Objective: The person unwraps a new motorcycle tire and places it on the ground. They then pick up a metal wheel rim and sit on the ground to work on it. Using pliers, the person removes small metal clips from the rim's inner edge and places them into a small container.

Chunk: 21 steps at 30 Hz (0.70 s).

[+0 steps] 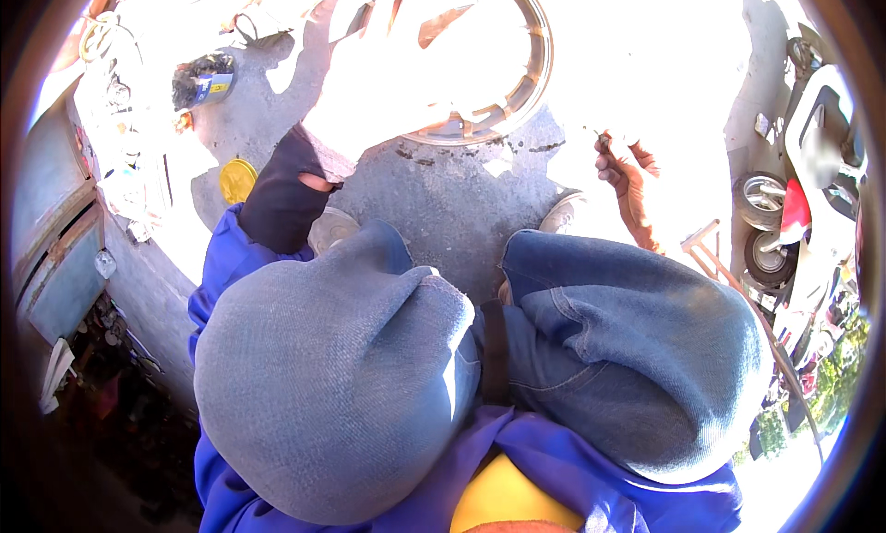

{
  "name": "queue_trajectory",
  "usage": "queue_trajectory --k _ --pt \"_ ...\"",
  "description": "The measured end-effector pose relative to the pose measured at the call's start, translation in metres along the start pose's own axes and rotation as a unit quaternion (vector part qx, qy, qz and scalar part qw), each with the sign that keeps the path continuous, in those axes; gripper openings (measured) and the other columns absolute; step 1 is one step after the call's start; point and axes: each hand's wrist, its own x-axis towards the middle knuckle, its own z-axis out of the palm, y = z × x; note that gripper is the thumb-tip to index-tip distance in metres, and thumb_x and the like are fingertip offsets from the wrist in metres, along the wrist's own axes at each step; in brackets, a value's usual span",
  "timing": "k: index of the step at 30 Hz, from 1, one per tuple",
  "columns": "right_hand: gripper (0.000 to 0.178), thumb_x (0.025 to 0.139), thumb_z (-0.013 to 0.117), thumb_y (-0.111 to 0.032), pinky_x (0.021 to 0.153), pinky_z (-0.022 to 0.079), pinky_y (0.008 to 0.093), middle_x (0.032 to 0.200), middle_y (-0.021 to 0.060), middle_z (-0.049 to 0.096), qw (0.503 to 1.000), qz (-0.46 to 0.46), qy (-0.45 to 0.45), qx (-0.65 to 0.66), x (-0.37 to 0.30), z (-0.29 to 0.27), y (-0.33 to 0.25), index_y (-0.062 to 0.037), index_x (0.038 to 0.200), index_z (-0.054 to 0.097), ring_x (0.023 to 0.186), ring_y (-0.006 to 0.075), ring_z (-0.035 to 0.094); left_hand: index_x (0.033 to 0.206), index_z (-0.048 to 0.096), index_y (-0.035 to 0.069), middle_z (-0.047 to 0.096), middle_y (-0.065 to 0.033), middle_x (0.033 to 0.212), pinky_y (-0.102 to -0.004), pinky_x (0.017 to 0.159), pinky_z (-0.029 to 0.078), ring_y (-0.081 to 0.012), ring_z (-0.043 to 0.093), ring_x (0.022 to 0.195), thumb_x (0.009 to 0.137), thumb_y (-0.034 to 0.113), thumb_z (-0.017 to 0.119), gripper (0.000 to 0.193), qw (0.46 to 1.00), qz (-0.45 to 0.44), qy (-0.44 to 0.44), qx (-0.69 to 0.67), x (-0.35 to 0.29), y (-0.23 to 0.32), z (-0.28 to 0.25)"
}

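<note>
A bare metal wheel rim [544, 48] lies on the ground ahead of my feet, much of it lost in glare. My left hand [369, 104], below a black sleeve cuff, reaches over the rim's near left side. Sunlight bleaches that hand so strongly that its fingers do not show. To the right of the rim, apart from it, my right hand [630, 168] is raised with thumb and fingers curled together. Something tiny may be at the fingertips, too small to name.
A tub [205, 83] with dark contents and a yellow disc [238, 180] are at left, near a metal cabinet [60, 284]. At right are a scooter [821, 155], small wheels [762, 201] and a long brown rod [766, 335]. My bent knees flank the concrete floor [429, 210].
</note>
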Motion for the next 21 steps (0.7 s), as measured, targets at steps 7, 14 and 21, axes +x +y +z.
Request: queue_trajectory --k 7,14,21 --pt "0.015 0.102 0.07 -0.02 0.067 0.057 0.0235 0.096 0.0075 0.074 0.999 -0.028 -0.015 0.012 0.005 0.012 -0.014 -0.0081 0.111 0.074 0.078 0.0115 0.069 0.151 0.048 0.011 0.043 -0.0243 0.149 -0.0439 0.087 0.063 -0.037 0.056 0.127 0.075 0.06 0.084 0.098 0.989 -0.107 0.084 -0.061 0.022 0.009 -0.037" --pt "0.018 0.098 0.076 -0.017 0.068 0.057 0.0248 0.098 0.0076 0.073 0.997 -0.077 -0.007 0.019 0.0 0.018 -0.032 -0.0062 0.111 0.072 0.078 0.0128 0.068 0.164 0.017 0.007 0.034 -0.0214 0.162 -0.0467 0.118 0.042 -0.0338 0.044 0.146 0.082 0.018 0.086 0.108 0.778 -0.17 0.121 -0.592 0.021 -0.002 -0.024" --pt "0.024 0.096 0.078 -0.016 0.074 0.056 0.0299 0.1 0.0085 0.075 0.996 -0.088 0.011 0.029 -0.008 0.018 -0.041 -0.0029 0.115 0.072 0.082 0.0148 0.068 0.161 0.023 0.006 0.049 -0.0155 0.151 -0.0445 0.116 0.044 -0.0273 0.052 0.139 0.089 0.03 0.084 0.097 0.556 -0.218 0.157 -0.786 0.02 0.008 -0.013"
